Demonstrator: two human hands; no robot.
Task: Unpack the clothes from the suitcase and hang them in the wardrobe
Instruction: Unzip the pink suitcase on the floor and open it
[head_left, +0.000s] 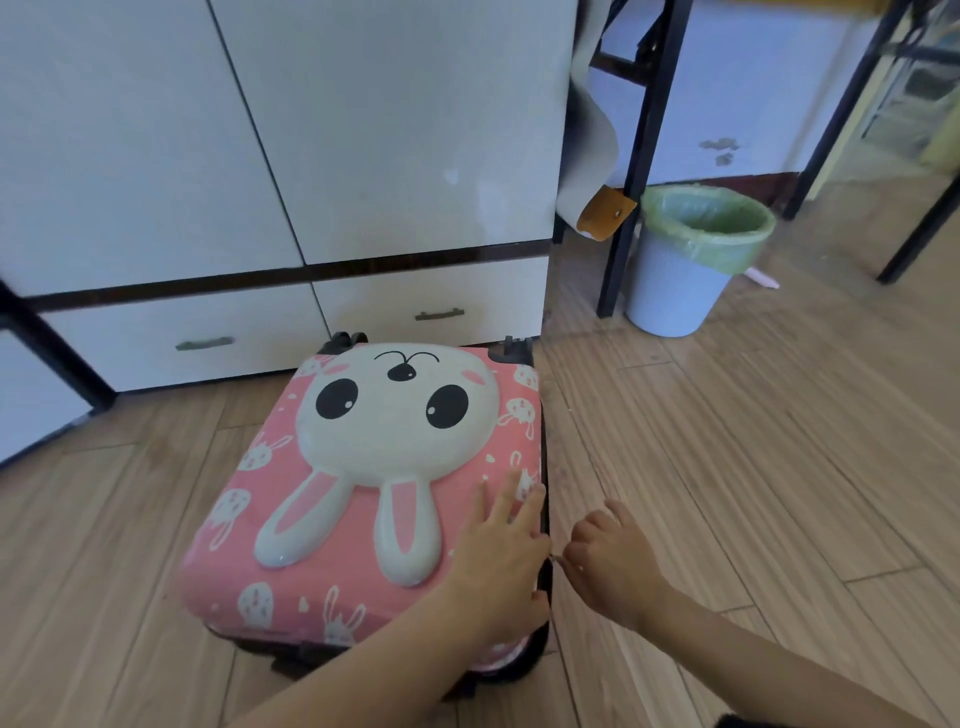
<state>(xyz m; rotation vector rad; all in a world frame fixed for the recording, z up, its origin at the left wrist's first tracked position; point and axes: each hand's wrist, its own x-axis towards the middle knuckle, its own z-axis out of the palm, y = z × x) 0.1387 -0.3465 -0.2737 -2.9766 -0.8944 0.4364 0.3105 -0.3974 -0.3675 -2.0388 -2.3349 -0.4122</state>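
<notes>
A pink hard-shell suitcase (358, 587) lies flat and closed on the wood-plank floor (753, 467). Its glossy lid carries one raised white rabbit face with two round black eyes and two long ears, and small white rabbit prints are scattered around it. The left hand (498, 551) rests palm-down on the lid's right edge, fingers straight and slightly spread, holding nothing. Just right of those fingers, the right hand (613, 561) has its fingers curled, thumb and forefinger pinching a small shiny zip pull (555, 560) at the suitcase's dark side seam. Beyond the fingertips, two black wheel sets (517, 345) at the case's far end touch or nearly touch a smooth white wardrobe (363, 130) with two drawers (208, 364), each with one metal handle. Further right of the fingers stands one round pale-blue ribbed bin (675, 296) lined with a thin green bag.
</notes>
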